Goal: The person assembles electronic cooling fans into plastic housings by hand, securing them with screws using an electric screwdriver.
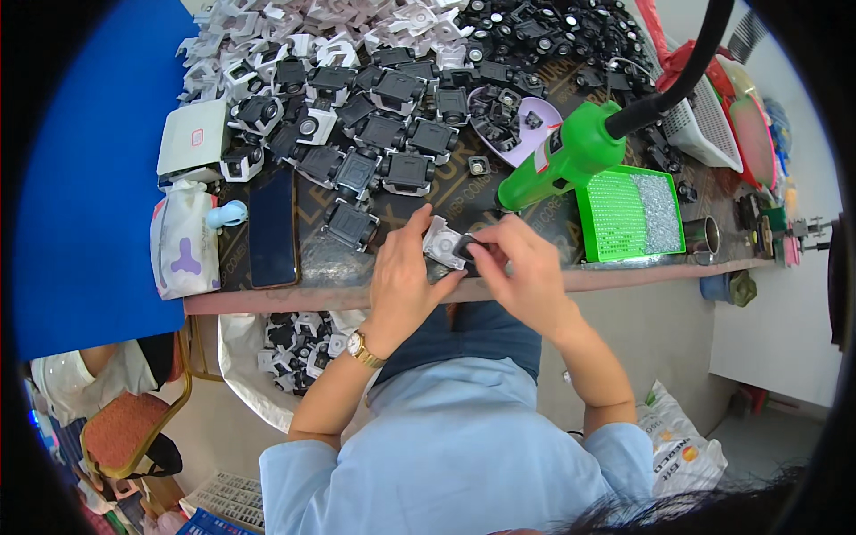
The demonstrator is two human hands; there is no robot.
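Note:
My left hand is closed on a small white plastic housing near the front edge of the table, steadying it between fingers and thumb. With thumb and fingertips, my right hand pinches a small black plastic part against the right side of that housing. My fingers partly cover both pieces, so I cannot tell whether they are joined. Just beyond my right hand a green electric screwdriver hangs, tip downward. Several assembled black-and-white toy car bodies lie in front of my hands.
Piles of white parts and black parts fill the back. At right are a green screw tray, a lilac dish and a metal cup. A phone and tissue pack lie left. A sack hangs below.

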